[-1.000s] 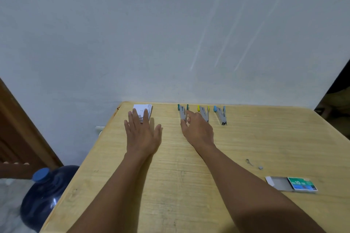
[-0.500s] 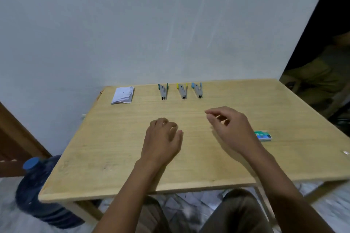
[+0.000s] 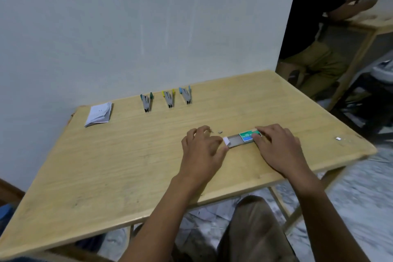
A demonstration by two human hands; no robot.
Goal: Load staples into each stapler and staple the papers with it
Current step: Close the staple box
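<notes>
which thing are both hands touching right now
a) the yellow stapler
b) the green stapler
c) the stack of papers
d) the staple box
D: the left hand has its thumb at the white end flap of the staple box and the right hand holds its green sleeve, while the papers and staplers lie apart near the wall.

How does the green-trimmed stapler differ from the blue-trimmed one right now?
The green-trimmed stapler has dark green ends; the blue-trimmed stapler has light blue ends. The green one lies leftmost, nearest the folded papers; the blue one lies rightmost. Both lie splayed open, untouched.
</notes>
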